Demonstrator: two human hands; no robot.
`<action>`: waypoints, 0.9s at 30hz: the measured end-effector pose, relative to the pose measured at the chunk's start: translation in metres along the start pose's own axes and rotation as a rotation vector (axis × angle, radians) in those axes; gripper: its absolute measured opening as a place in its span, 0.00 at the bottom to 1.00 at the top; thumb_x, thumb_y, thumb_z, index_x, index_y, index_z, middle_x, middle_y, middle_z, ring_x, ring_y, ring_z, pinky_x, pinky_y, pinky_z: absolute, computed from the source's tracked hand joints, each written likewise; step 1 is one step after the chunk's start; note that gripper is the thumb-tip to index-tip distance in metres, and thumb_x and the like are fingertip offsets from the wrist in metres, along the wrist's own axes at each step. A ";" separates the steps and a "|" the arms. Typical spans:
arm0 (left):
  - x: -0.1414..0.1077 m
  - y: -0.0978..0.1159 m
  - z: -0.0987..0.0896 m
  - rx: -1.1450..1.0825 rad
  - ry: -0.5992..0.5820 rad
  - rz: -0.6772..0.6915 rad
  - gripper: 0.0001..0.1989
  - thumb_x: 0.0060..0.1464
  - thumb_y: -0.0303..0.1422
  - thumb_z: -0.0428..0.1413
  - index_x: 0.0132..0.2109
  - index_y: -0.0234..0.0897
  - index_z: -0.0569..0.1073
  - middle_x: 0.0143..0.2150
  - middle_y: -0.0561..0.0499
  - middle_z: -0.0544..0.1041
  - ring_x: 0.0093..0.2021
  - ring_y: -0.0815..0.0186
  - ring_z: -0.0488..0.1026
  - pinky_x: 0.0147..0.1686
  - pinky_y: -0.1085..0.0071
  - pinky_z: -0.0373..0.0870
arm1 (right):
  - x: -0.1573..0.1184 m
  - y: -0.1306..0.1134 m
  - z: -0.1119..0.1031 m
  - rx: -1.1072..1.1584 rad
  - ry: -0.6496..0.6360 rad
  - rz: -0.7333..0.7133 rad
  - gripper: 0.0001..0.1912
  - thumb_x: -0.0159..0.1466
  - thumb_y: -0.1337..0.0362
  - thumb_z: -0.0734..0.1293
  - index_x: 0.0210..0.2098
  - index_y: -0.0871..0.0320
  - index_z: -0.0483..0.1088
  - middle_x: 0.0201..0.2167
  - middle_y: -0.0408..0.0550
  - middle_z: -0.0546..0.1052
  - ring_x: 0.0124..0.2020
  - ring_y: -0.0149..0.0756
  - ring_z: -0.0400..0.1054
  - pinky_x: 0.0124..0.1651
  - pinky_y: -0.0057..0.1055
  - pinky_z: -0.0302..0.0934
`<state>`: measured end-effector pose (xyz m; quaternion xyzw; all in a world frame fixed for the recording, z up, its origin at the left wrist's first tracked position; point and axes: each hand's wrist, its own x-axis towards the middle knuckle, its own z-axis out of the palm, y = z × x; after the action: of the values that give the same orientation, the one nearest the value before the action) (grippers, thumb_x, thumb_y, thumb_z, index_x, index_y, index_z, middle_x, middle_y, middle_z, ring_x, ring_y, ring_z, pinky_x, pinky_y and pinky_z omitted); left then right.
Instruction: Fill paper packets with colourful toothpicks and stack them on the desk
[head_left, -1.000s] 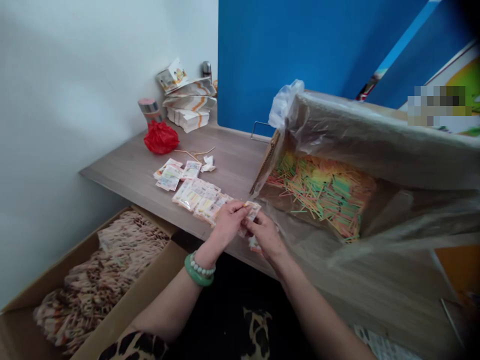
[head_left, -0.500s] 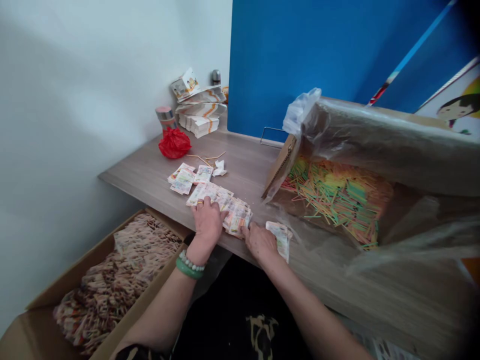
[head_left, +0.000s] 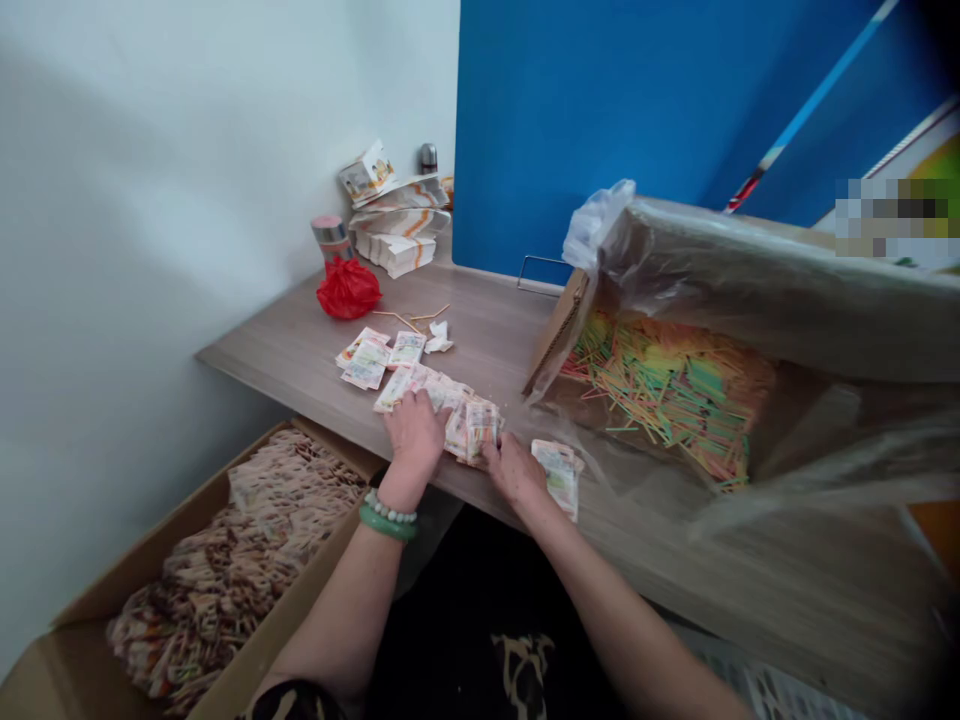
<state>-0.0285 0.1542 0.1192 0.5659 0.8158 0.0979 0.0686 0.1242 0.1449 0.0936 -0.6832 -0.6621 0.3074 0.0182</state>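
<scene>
A row of small printed paper packets (head_left: 429,380), overlapping one another, lies along the table's front edge. My left hand (head_left: 417,432), with jade bracelets on its wrist, rests on the row from the near side, fingers spread over the packets. At the row's right end my right hand (head_left: 516,470) has its fingers curled against the last packet (head_left: 481,425), thumb and fingertips at its edge. Just right of that hand lies a separate small pile of packets (head_left: 559,475). Farther left sit a few more loose packets (head_left: 366,360).
A plastic-lined carton (head_left: 551,335) holding coloured thin sticks (head_left: 675,390) stands on the right. Below left is a carton full of packets (head_left: 255,540). A red plastic bag (head_left: 349,289), a flask (head_left: 328,235), stacked paper bags (head_left: 401,250) and crumpled tissue (head_left: 439,337) are farther back.
My right hand has shifted slightly up and left along with the packets at the row's right end. My left hand stays on the row, its fingers a little farther over it.
</scene>
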 end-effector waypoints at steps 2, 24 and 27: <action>0.004 -0.001 -0.002 0.076 0.018 -0.010 0.18 0.62 0.40 0.55 0.50 0.30 0.76 0.52 0.34 0.72 0.53 0.44 0.70 0.51 0.51 0.65 | 0.003 -0.002 -0.001 0.002 0.001 0.011 0.24 0.68 0.49 0.54 0.51 0.60 0.67 0.53 0.63 0.76 0.55 0.54 0.72 0.50 0.44 0.64; -0.001 0.019 0.016 -0.106 -0.138 0.040 0.20 0.57 0.43 0.59 0.49 0.32 0.76 0.53 0.34 0.73 0.52 0.47 0.72 0.47 0.60 0.67 | 0.016 0.000 -0.001 0.165 0.040 -0.031 0.20 0.62 0.53 0.63 0.48 0.58 0.70 0.50 0.58 0.77 0.51 0.50 0.72 0.46 0.38 0.62; -0.014 0.026 0.021 -0.137 -0.106 0.107 0.15 0.59 0.40 0.57 0.46 0.33 0.77 0.52 0.36 0.73 0.52 0.47 0.71 0.49 0.58 0.67 | 0.020 0.006 0.002 0.222 0.030 -0.075 0.17 0.63 0.55 0.62 0.46 0.56 0.72 0.46 0.54 0.79 0.47 0.47 0.73 0.43 0.35 0.61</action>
<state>0.0046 0.1513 0.1048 0.6072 0.7709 0.1269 0.1448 0.1272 0.1619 0.0816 -0.6564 -0.6486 0.3676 0.1153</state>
